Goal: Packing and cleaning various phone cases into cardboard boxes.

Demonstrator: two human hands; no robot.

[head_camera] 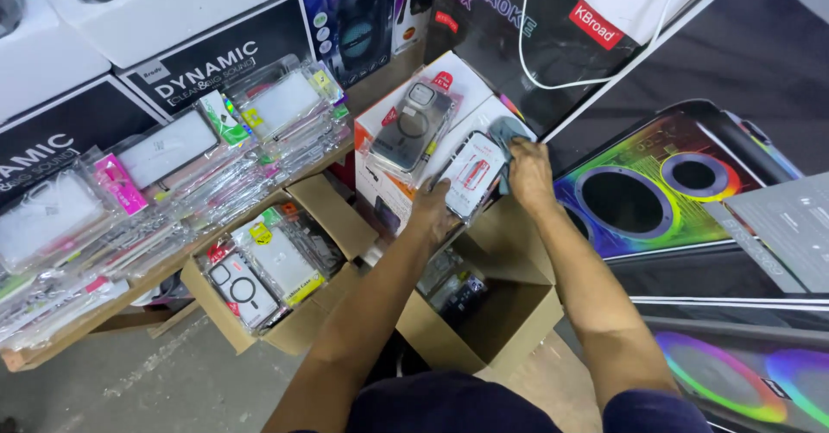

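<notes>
Brown cardboard first: an open carton [509, 312] sits on the floor directly below the person, flaps spread, a few packaged items dim in its bottom. Just left of it a second open carton [259, 286] is packed with phone cases in clear sleeves.

Left hand [432, 213] is closed around the lower edge of a packaged phone case [473, 172], thumb side up, holding it tilted above the near carton's far edge. Right hand [528, 174] is closed on a grey cloth [508, 131], pressed against the upper right corner of the same package. Judged from this: a wiping step is in hand, dust coming off the sleeve.

Beyond the hands, another packaged case, dark with a ring mark [413, 126], lies on top of a white and red box [406, 157]. Left of that, a long wooden shelf [104, 308] carries rows of bagged cases right to its front edge. Speaker boxes [216, 57] stacked behind. Right side: large speakers with rainbow rings [656, 200].

Next move, as a judgement: steady grip with the left hand while the cloth sweeps across the plastic face; light pressure, since the sleeve is thin and creases easily.
</notes>
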